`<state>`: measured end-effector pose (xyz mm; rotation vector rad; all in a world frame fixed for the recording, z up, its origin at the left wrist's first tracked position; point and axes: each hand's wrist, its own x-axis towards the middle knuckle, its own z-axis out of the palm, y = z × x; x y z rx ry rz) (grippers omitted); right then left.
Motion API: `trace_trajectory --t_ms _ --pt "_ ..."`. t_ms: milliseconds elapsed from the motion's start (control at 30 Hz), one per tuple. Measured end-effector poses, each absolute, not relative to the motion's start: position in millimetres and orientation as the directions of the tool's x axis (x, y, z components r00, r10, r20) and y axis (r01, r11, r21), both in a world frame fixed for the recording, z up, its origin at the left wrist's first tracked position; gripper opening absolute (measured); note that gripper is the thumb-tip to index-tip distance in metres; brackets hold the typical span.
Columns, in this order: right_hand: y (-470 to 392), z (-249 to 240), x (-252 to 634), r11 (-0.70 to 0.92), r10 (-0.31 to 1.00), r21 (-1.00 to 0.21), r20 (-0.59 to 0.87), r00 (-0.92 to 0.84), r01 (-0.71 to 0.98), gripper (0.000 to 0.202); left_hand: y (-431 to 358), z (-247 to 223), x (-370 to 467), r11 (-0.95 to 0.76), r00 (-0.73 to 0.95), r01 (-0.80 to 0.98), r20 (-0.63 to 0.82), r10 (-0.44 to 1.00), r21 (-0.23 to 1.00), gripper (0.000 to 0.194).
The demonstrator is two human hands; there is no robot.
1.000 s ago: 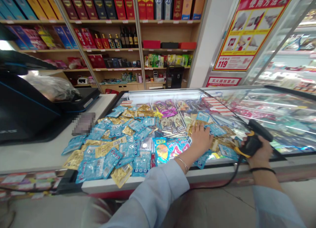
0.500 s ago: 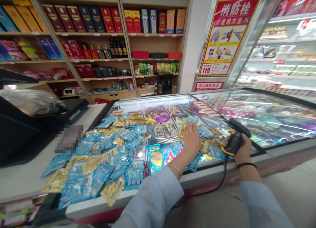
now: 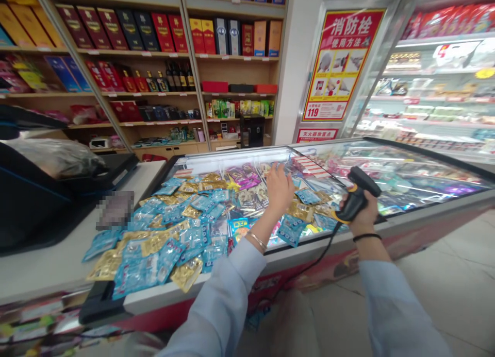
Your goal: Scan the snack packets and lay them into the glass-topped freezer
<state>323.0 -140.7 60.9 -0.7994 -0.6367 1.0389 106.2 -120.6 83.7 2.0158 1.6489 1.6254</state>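
Observation:
My left hand (image 3: 280, 187) is over the freezer's glass top with its fingers stretched out and somewhat apart, and I see nothing held in it. A bangle circles that wrist. In my right hand (image 3: 365, 213) is a black and yellow barcode scanner (image 3: 353, 200), its head pointing up and left and its cable hanging down across the freezer's front. Between the hands lies a smaller group of blue and gold packets, among them a blue packet (image 3: 291, 229) near the front edge. To the left spreads a larger heap of blue and gold packets (image 3: 166, 243).
Under the glass of the chest freezer (image 3: 402, 158) are colourful wrapped goods. A counter (image 3: 46, 274) with a black machine (image 3: 27, 202) adjoins it on the left. Shelves of boxes (image 3: 129, 30) stand behind. A blue packet-like thing (image 3: 258, 318) lies low by the freezer's base.
My left hand has lifted off the right-hand packets and moved left and away from me, its fingers spreading. A blue packet there now lies nearer the front edge. The scanner remains in my right hand.

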Motion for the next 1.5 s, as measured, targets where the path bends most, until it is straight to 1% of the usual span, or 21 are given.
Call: trace_trajectory --t_ms 100,233,367,467,567,700,767,900,967,1000,1100,1167,1233,1300,1367,1433,1500 --pt "-134 78 287 0.291 0.944 -0.819 0.163 0.287 -0.494 0.034 -131 115 57 -0.465 -0.200 0.637 0.714 0.670 0.615 0.037" --pt "-127 98 226 0.280 0.957 -0.810 0.276 0.085 -0.515 0.035 -153 144 -36 -0.453 -0.313 0.653 0.761 0.568 0.607 0.036" --pt "-125 111 156 0.221 0.933 -0.793 0.342 -0.114 -0.568 0.035 -183 153 -130 -0.336 -0.431 0.721 0.771 0.469 0.607 0.034" --pt "-123 110 102 0.157 0.902 -0.783 0.362 -0.236 -0.603 0.036 -203 145 -186 -0.236 -0.504 0.746 0.759 0.412 0.623 0.032" --pt "-121 97 49 0.047 0.876 -0.788 0.328 -0.353 -0.614 0.037 -211 124 -228 -0.162 -0.572 0.724 0.715 0.401 0.670 0.031" --pt "-121 60 -10 -0.083 0.841 -0.821 0.246 -0.481 -0.565 0.037 -206 83 -276 -0.187 -0.580 0.638 0.625 0.522 0.747 0.033" --pt "-124 39 -30 -0.138 0.826 -0.847 0.187 -0.532 -0.513 0.037 -203 64 -296 -0.155 -0.573 0.649 0.613 0.545 0.745 0.031" --pt "-129 5 -48 -0.245 0.802 -0.873 0.063 -0.594 -0.423 0.037 -203 44 -316 0.024 -0.611 0.705 0.591 0.527 0.709 0.028" --pt "-131 -2 -51 -0.262 0.797 -0.883 0.030 -0.604 -0.390 0.035 -205 41 -316 0.159 -0.624 0.732 0.558 0.547 0.663 0.028" --pt "-131 -4 -51 -0.261 0.793 -0.888 0.027 -0.608 -0.379 0.034 -205 40 -315 0.241 -0.624 0.748 0.532 0.572 0.618 0.028" --pt "-131 -4 -53 -0.256 0.789 -0.892 0.030 -0.613 -0.373 0.033 -207 36 -311 0.457 -0.602 0.796 0.440 0.666 0.398 0.029" --pt "-131 -2 -53 -0.258 0.793 -0.891 0.025 -0.608 -0.373 0.033 -208 33 -310 0.557 -0.606 0.795 0.380 0.699 0.242 0.033" --pt "-132 -1 -54 -0.255 0.795 -0.895 0.021 -0.606 -0.366 0.032 -211 31 -310 0.628 -0.635 0.766 0.322 0.703 0.138 0.036" --pt "-133 0 -54 -0.248 0.795 -0.900 0.023 -0.607 -0.359 0.032 -215 32 -311 0.667 -0.666 0.740 0.246 0.704 0.093 0.038" --pt "-133 0 -54 -0.244 0.796 -0.901 0.024 -0.604 -0.358 0.032 -218 34 -313 0.674 -0.676 0.735 0.176 0.716 0.080 0.045" --pt "-133 -1 -55 -0.244 0.800 -0.902 0.021 -0.600 -0.357 0.032 -220 38 -314 0.678 -0.684 0.729 0.123 0.719 0.088 0.055" --pt "-132 -2 -55 -0.246 0.801 -0.902 0.017 -0.598 -0.354 0.031 -221 41 -315 0.687 -0.696 0.718 0.106 0.710 0.115 0.060"
